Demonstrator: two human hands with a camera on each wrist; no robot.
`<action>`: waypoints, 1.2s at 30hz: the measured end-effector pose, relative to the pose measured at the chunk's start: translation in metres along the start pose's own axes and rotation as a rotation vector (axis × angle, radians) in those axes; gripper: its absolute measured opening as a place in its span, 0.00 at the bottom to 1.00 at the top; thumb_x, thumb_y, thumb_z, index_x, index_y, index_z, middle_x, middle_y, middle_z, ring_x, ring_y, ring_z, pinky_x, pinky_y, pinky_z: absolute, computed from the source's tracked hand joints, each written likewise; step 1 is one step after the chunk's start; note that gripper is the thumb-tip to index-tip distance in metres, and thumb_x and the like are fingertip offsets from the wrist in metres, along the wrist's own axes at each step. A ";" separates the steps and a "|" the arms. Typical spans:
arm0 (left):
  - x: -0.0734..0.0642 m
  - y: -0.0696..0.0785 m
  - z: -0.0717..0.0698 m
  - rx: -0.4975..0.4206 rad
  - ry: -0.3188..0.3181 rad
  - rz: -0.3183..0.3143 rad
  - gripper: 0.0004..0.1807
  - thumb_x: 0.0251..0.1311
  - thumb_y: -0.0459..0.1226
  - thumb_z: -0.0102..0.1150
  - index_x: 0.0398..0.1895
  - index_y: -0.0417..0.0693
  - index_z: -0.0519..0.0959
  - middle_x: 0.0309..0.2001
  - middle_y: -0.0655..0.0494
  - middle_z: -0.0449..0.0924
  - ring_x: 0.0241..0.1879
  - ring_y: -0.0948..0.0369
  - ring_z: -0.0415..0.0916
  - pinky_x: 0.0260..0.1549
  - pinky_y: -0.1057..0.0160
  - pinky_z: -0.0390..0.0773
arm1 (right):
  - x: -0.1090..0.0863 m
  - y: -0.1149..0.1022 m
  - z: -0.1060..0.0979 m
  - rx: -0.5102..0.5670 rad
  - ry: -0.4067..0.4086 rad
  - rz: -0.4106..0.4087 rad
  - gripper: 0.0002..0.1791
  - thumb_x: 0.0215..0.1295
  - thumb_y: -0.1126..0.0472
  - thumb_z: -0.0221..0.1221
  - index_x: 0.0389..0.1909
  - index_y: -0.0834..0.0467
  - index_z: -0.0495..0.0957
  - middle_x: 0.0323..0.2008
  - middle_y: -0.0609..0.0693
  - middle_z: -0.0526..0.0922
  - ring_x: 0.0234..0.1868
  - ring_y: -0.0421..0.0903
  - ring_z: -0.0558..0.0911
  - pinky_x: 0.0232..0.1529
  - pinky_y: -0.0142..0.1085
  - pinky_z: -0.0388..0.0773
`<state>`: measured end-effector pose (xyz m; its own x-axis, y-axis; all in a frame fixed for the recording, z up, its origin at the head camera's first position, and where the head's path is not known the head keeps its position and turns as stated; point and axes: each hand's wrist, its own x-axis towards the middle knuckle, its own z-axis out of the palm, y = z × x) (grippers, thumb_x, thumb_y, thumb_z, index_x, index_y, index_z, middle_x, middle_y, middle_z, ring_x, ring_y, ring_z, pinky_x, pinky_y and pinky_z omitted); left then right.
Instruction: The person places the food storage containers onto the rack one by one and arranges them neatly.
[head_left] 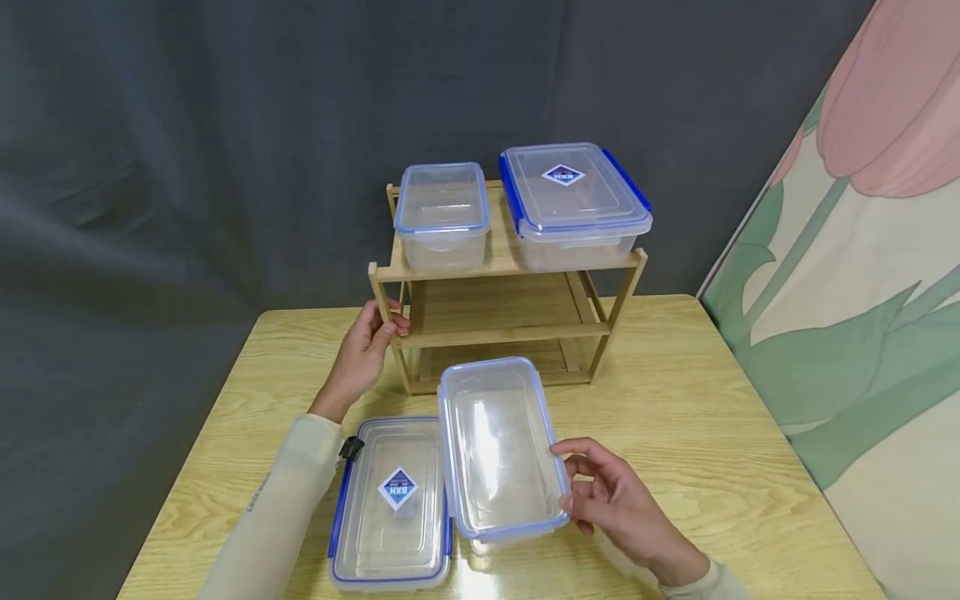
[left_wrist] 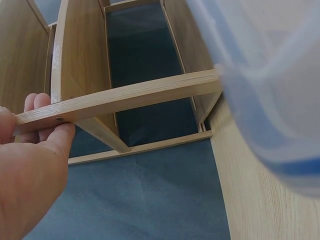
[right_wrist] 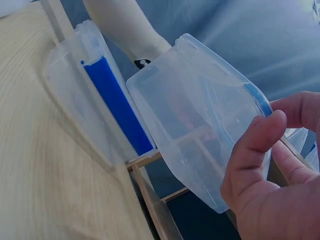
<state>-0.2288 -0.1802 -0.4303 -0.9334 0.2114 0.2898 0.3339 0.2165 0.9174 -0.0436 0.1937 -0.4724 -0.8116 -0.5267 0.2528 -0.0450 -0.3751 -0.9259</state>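
My left hand [head_left: 362, 354] grips the front left post [head_left: 382, 302] of a three-tier wooden rack, thumb and fingers on opposite sides of the wood. In the left wrist view, the hand [left_wrist: 32, 175] pinches that post [left_wrist: 140, 96]. My right hand [head_left: 611, 507] holds a clear plastic food container [head_left: 498, 450] by its pale blue rim at the near right corner. The container is tilted in front of the rack. In the right wrist view, the thumb and fingers of the hand [right_wrist: 277, 185] pinch the rim of the container [right_wrist: 175, 110].
A clear container with blue side clips [head_left: 386, 533] lies on the wooden table [head_left: 720, 467], left of the held one. On the rack's top tier stand a smaller container [head_left: 442, 204] and a larger blue-clipped one [head_left: 577, 196]. A dark curtain [head_left: 187, 167] hangs behind.
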 end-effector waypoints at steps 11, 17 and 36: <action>0.000 -0.002 -0.001 0.000 0.005 -0.008 0.17 0.84 0.33 0.40 0.69 0.36 0.66 0.55 0.35 0.78 0.57 0.45 0.79 0.64 0.49 0.78 | 0.014 -0.012 0.004 -0.019 0.004 -0.024 0.30 0.69 0.83 0.51 0.69 0.62 0.70 0.44 0.47 0.77 0.35 0.36 0.84 0.16 0.34 0.64; 0.001 -0.003 -0.001 0.001 0.001 -0.013 0.18 0.85 0.33 0.39 0.70 0.35 0.65 0.56 0.35 0.78 0.58 0.44 0.79 0.66 0.42 0.77 | 0.029 -0.023 0.004 -0.060 0.020 -0.032 0.29 0.69 0.82 0.53 0.68 0.61 0.71 0.44 0.48 0.78 0.33 0.37 0.84 0.15 0.39 0.62; 0.000 0.001 -0.002 -0.004 -0.003 -0.007 0.17 0.84 0.31 0.39 0.69 0.33 0.65 0.56 0.33 0.78 0.58 0.42 0.78 0.64 0.53 0.79 | 0.070 -0.035 0.007 -0.138 0.137 0.002 0.28 0.69 0.76 0.58 0.69 0.55 0.73 0.42 0.51 0.74 0.27 0.35 0.76 0.24 0.29 0.69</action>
<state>-0.2284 -0.1820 -0.4290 -0.9354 0.2131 0.2822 0.3265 0.2138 0.9207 -0.0946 0.1650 -0.4199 -0.8830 -0.4151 0.2191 -0.1152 -0.2608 -0.9585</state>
